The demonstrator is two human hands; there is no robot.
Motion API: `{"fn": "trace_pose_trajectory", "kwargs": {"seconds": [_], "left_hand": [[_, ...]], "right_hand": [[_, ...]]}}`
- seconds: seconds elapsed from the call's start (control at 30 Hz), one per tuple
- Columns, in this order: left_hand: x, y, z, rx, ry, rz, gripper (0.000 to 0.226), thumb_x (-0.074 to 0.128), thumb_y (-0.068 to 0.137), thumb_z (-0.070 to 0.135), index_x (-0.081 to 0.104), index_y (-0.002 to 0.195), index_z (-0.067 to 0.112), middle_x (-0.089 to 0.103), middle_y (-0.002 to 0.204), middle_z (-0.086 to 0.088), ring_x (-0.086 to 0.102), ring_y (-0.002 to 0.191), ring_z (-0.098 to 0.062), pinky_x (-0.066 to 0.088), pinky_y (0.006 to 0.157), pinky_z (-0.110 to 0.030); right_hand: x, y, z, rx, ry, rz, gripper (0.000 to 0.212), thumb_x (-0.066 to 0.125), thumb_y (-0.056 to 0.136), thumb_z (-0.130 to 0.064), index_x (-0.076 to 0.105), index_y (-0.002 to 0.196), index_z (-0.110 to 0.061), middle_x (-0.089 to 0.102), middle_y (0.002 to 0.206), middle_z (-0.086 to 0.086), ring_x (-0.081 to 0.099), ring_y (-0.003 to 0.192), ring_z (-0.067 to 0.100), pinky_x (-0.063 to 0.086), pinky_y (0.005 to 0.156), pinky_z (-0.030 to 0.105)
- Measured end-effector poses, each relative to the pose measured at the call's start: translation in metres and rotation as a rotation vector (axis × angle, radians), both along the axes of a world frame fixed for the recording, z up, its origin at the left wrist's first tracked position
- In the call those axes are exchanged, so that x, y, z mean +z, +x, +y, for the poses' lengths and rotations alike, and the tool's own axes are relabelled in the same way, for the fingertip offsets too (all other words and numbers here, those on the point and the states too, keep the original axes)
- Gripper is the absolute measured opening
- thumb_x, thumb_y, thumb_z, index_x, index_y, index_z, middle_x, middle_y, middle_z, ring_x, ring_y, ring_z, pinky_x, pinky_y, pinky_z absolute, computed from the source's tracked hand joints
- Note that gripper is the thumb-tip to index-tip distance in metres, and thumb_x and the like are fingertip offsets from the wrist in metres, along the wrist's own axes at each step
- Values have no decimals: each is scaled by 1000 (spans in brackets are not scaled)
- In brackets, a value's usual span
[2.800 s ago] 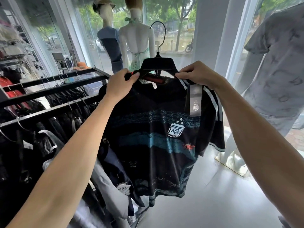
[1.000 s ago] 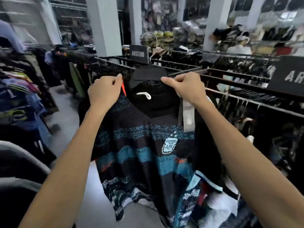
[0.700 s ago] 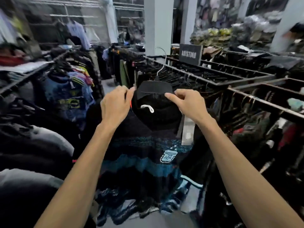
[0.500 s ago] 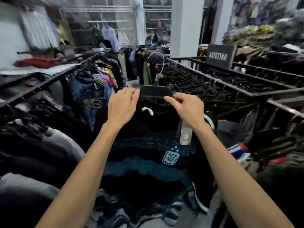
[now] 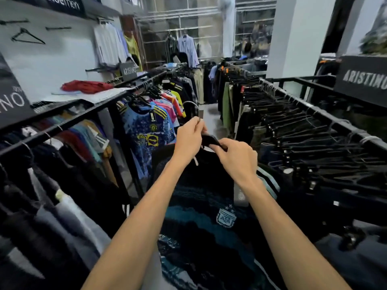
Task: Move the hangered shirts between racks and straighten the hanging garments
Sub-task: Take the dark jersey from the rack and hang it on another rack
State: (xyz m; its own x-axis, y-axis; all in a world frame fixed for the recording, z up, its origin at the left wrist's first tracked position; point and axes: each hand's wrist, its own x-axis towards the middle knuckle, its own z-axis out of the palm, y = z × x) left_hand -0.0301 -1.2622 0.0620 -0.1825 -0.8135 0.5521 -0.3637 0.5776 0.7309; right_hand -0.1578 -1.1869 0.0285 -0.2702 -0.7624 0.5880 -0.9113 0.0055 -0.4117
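Note:
A black jersey with teal bands and a pale crest (image 5: 205,222) hangs from a black hanger (image 5: 210,140) that I carry in front of me in an aisle. My left hand (image 5: 189,139) pinches the hanger at the base of its wire hook (image 5: 191,104). My right hand (image 5: 237,158) grips the hanger's right shoulder, fingers curled over it. A grey tag (image 5: 240,195) dangles below my right wrist. On the left runs a black rack rail (image 5: 69,122) with colourful jerseys, a blue patterned one (image 5: 146,135) at its front.
On the right a long black rack (image 5: 303,130) is packed with dark garments on black hangers. ARISTINO signs (image 5: 364,79) stand on the racks. A white pillar (image 5: 293,36) rises at the back right. Folded red cloth (image 5: 85,85) lies on the left shelf. Grey aisle floor (image 5: 211,120) stretches ahead.
I turned from the window rack into the shop aisle carrying the jersey. My left hand shifted from the hanger's shoulder to the base of its hook, and the hanger tilted.

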Motion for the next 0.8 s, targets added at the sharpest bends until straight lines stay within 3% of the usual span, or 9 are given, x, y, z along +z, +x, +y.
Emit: {"fn": "trace_pose_trajectory", "kwargs": {"seconds": [0.17, 0.33, 0.53, 0.63, 0.8], "left_hand": [[-19, -20, -135, -82, -11, 25, 26, 52, 96, 20, 67, 76, 16, 74, 75, 2, 71, 78, -9, 57, 83, -37], [-5, -47, -271, -375, 54, -41, 21, 59, 97, 15, 77, 86, 14, 77, 87, 1, 73, 88, -7, 56, 87, -28], [12, -92, -423, -475, 62, 45, 19, 59, 98, 12, 78, 98, 10, 77, 97, 6, 70, 99, -6, 49, 84, -15], [9, -116, -497, -471, 56, 22, 19, 60, 98, 14, 79, 94, 14, 77, 94, 8, 71, 97, -6, 51, 86, -20], [-3, -152, -615, -425, 68, 15, 15, 66, 93, 12, 78, 89, 20, 77, 86, 10, 72, 90, -5, 54, 84, -22]], "right_hand": [[-2, -20, -116, 12, 191, -34, 23, 54, 100, -45, 70, 96, -28, 68, 82, 0, 65, 81, 28, 45, 60, 35], [22, -55, -249, 140, 411, -209, 24, 59, 99, -27, 70, 93, -6, 68, 85, 17, 67, 85, 35, 42, 61, 32], [44, -81, -393, 85, 421, -200, 26, 55, 98, -22, 66, 106, 0, 67, 101, 19, 63, 84, 31, 44, 63, 32], [37, -100, -464, 91, 390, -242, 24, 53, 99, -19, 65, 110, -2, 66, 107, 19, 62, 89, 31, 45, 67, 33], [17, -141, -583, 174, 337, -310, 19, 53, 100, -16, 69, 107, -7, 69, 100, 18, 64, 95, 35, 50, 77, 41]]}}
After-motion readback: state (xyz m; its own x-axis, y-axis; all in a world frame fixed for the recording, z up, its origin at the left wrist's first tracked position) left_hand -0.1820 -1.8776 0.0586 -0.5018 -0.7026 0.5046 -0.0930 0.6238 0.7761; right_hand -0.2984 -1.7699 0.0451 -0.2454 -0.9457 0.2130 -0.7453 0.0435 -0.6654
